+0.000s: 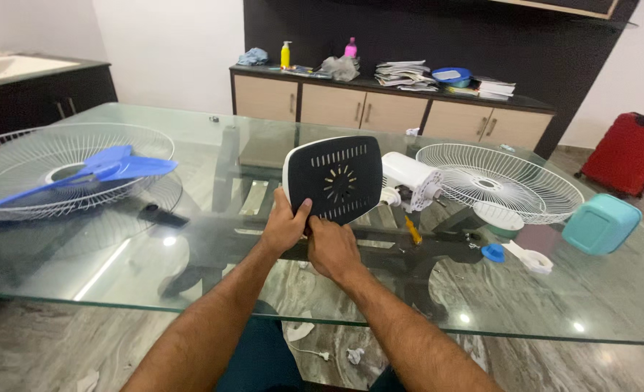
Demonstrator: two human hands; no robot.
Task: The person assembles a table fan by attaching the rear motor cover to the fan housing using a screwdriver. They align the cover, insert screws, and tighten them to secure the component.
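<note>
1. The left hand point(282, 229) is closed around the lower left edge of the black, rounded-square plastic fan base with white rim and slotted vents point(334, 179), thumb laid on its face; the base stands tilted upright above the glass counter point(119, 276).
2. The right hand point(331, 250) is curled at the base's bottom edge, fingers tucked under it; what they grip there is hidden.
3. Risk, as I judge it: the base is held only at its lower edge, so it could tip backward onto the white fan motor housing point(409, 181) just behind, or drop onto the glass and chip or scratch it.
4. A small yellow-handled screwdriver point(413, 231) lies just right of the hands; a careless elbow sweep could roll it along the counter.
5. To the right lie a white wire fan guard point(500, 181), a small blue cap point(492, 252), a white plastic ring piece point(532, 259) and a teal box-shaped plastic container point(601, 223) near the counter's edge.
6. Well apart on the left, a second white wire guard point(17, 160) carries the blue fan blade point(97, 173).
7. A cabinet with clutter point(380, 98) stands behind.
</note>
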